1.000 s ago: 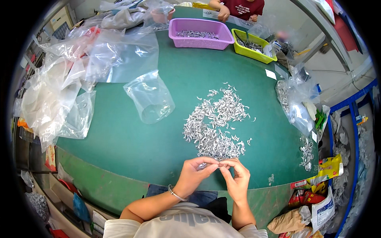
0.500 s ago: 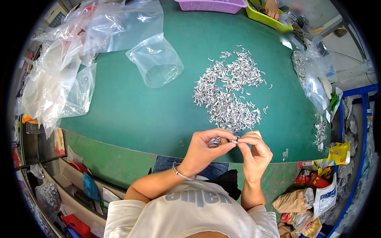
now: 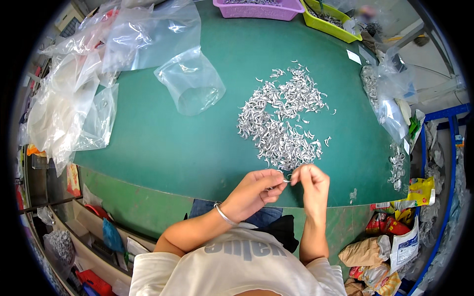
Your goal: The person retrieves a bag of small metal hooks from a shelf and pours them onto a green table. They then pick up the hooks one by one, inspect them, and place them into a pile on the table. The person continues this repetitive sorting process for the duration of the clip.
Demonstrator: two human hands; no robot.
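Note:
My left hand [image 3: 253,193], a silver bangle on its wrist, is closed with thumb and forefinger pinching a small curved silver metal piece [image 3: 286,181]. My right hand [image 3: 312,185] is curled beside it, its fingertips pinched together at the piece's right end; what they hold is too small to make out. Both hands are over the near edge of the green tabletop [image 3: 168,143]. Just beyond them spreads a loose pile of similar curved metal pieces [image 3: 281,140], with a few strays on its right side.
Clear plastic bags [image 3: 74,103] cover the table's left side, with one single bag [image 3: 191,84] closer to the middle. A purple basket [image 3: 259,11] and a yellow-green tray [image 3: 331,22] stand at the far edge. On the right lie more metal pieces [image 3: 397,167].
My right hand has turned over and its fingers have curled in. My left hand has shifted slightly left and down. Another person's hand has left the yellow-green tray.

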